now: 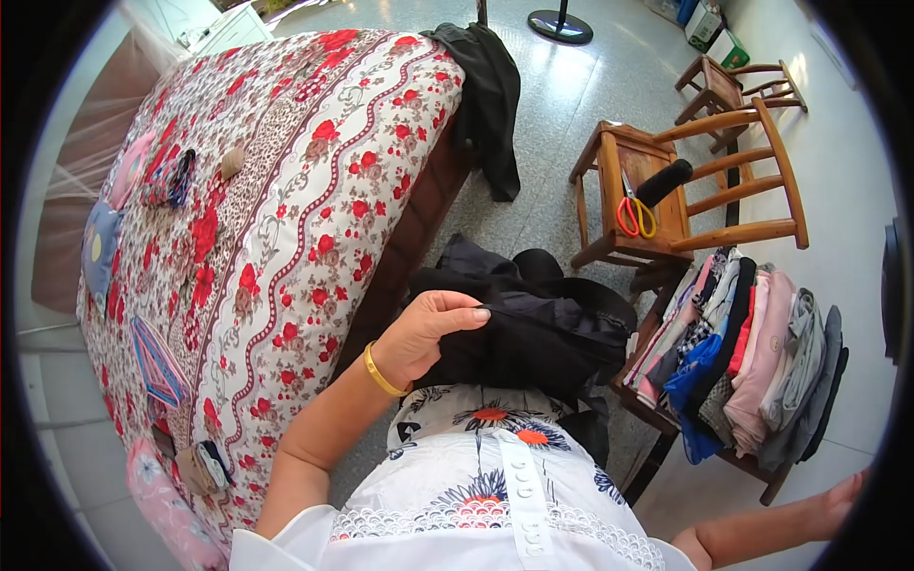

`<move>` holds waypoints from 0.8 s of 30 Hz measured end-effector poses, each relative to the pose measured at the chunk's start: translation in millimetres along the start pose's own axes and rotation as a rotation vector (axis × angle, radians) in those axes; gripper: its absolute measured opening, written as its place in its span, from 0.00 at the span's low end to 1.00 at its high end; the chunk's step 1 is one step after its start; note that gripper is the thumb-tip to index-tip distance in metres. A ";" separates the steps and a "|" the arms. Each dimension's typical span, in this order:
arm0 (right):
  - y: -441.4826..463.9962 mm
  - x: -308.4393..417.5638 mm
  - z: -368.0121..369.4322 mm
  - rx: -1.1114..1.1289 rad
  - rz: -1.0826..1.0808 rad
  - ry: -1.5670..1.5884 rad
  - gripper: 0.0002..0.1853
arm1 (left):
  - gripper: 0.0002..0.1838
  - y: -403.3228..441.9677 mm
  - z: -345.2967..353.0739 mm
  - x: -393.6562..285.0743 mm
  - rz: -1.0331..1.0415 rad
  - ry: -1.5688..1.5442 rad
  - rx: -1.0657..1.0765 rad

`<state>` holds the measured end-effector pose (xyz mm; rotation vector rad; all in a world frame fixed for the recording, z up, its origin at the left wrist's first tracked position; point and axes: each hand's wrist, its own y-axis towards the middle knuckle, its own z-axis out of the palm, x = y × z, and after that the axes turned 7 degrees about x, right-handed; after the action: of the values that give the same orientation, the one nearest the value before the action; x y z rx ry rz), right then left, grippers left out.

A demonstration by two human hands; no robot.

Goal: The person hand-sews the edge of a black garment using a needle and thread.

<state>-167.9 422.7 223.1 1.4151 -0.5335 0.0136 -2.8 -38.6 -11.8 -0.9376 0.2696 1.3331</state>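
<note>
My left hand [427, 333], with a yellow bangle at the wrist, is closed, thumb and forefinger pinching the fabric of a black garment [524, 347]. The garment lies bunched across my lap, over my white flower-print clothing [476, 428]. Any thread or small item between the fingertips is too small to make out. Far out to the right, away from the garment, my right hand [845, 500] is partly cut off by the dark image edge, which hides its fingers. The nearest thing to it is a stack of folded clothes [752, 347].
A wooden chair [638, 176] ahead right bears scissors [633, 211] with red and yellow handles and a black cylindrical object [665, 182]. Another small chair [714, 90] stands behind. On the left is a bed [314, 190] with a floral cover; dark trousers [484, 105] hang from its corner.
</note>
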 end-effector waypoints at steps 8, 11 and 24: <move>11.2 -25.3 -7.5 0.002 -0.155 -0.290 0.18 | 0.04 -4.2 -13.6 -0.7 0.016 -0.031 -0.023; 12.1 -32.8 -8.5 -0.057 -0.128 -0.318 0.16 | 0.04 -6.6 -14.9 -1.6 0.013 0.001 -0.006; -238.9 69.7 220.2 1.136 0.979 0.538 0.03 | 0.06 -8.6 19.0 -1.7 -0.110 0.173 0.277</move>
<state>-105.9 153.4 38.6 1.9508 -0.7469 1.6515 -1.8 -25.9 4.8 -0.8204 0.5150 1.0830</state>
